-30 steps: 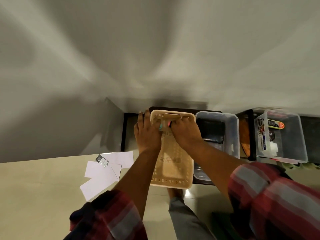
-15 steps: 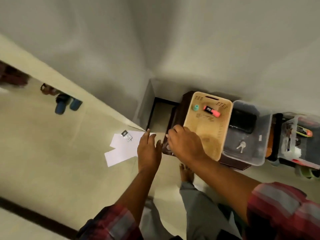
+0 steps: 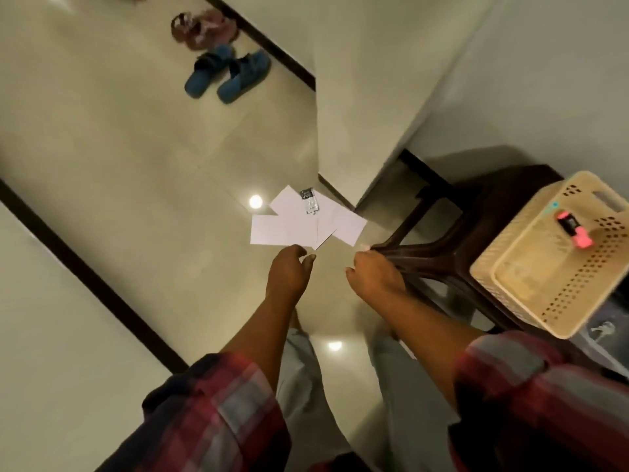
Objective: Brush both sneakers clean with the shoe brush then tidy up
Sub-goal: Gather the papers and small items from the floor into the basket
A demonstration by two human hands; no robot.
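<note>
Hovering near papers [image 3: 289,228], left hand [image 3: 287,274], right hand [image 3: 372,279], loosely curled

Bare floor [image 3: 143,172] is lying open from eight to eleven o'clock. White papers [image 3: 292,228] are covering it at twelve; a dark stool [image 3: 452,240] bearing a beige basket [image 3: 503,291] is blocking three, a wall corner [image 3: 360,124] one.

You have a cream tiled floor [image 3: 136,165] crossed by a dark brown stripe [image 3: 88,270], with white paper sheets [image 3: 289,229] and blue slippers [image 3: 228,73]. Your sleeves [image 3: 218,417] are red, grey and dark plaid. The beige basket [image 3: 544,267] is dotted with rows of holes, beside a dark brown stool [image 3: 452,240].
</note>
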